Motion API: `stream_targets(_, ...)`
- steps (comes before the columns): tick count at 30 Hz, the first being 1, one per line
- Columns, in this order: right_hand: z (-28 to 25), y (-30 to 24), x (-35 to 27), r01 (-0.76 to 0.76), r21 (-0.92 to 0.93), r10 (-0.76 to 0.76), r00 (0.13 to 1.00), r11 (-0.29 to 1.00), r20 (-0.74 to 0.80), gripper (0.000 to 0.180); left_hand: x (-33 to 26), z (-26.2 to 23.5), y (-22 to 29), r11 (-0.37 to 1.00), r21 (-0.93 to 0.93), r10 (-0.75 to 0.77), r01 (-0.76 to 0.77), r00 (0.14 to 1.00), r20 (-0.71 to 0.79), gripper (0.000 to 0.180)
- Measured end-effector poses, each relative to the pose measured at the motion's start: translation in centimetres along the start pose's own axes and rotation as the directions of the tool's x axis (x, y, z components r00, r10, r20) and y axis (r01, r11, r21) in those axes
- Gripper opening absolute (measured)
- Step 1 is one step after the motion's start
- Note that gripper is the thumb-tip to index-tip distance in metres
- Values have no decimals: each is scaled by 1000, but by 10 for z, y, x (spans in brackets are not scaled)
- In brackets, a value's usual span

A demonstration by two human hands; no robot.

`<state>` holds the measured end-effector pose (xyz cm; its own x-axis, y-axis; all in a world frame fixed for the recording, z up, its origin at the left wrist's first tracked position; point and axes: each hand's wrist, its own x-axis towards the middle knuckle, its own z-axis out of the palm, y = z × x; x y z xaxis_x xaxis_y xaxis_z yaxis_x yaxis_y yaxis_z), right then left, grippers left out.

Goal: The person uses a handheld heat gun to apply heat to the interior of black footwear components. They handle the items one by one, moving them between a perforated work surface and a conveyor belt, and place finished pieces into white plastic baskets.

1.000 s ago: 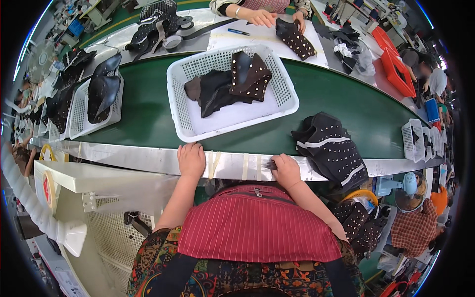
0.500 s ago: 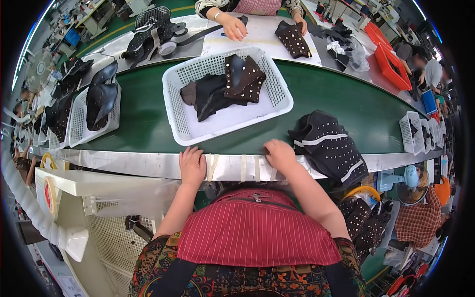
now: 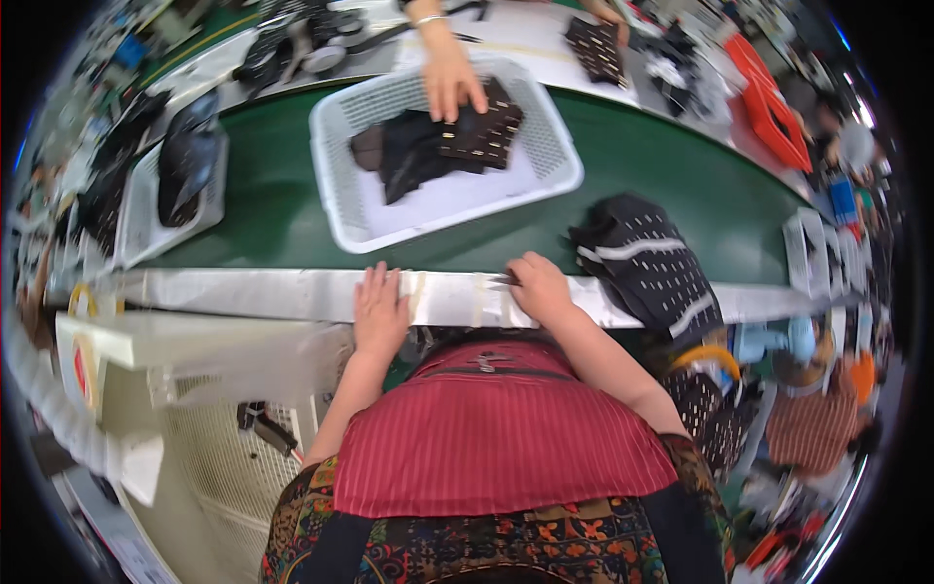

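Observation:
My left hand [image 3: 381, 311] lies flat on the metal edge [image 3: 443, 302] of the green belt, fingers stretched out. On the same edge, my right hand [image 3: 540, 290] is closed round a small dark pointed tool [image 3: 507, 279], mostly hidden by the fingers. Beside that hand lies a folded stack of black fabric pieces [image 3: 647, 263] with white dots and pale bands, hanging over the edge. Beyond both hands stands a white plastic basket [image 3: 457, 218]. It holds black pieces [image 3: 413, 156] and a dotted dark brown piece [image 3: 498, 136], which a co-worker's hand [image 3: 452, 83] touches.
More white baskets with dark pieces [image 3: 187, 170] stand at the left of the belt, others [image 3: 808, 253] at the far right. Across the belt is a worktable with a dotted piece [image 3: 595, 51] and red trays [image 3: 775, 122]. A white board [image 3: 185, 341] juts out at my left.
The co-worker's hand has reached from the far table into the basket. A dark tool now shows at my right hand's fingers. The view has shifted, and my left hand stays on the edge.

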<state>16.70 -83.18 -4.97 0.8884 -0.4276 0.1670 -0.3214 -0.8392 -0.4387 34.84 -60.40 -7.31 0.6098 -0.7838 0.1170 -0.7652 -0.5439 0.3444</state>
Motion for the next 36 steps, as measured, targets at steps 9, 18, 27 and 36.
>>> stream_targets(9, 0, -1, -1, -70, 60, 62, 990, 996, 127, 21, 5, -3, 1, 998, 14, 66, -65, 998, -25, 44)
stream_targets(18, -42, -2, -50, -94, 305, 90, 996, 948, 25, 18, 19, 1, 17, 994, -100, 47, -44, 999, 23, 38)
stream_targets(27, -161, 55, -97, -200, 455, 286, 949, 868, -130, 20, 33, 19, 130, 940, -320, 122, -119, 992, -9, 36)
stream_targets(36, -216, 82, -67, -140, 394, 226, 957, 908, -180, 16, 75, -25, 251, 891, -355, 225, -285, 954, -200, 45)
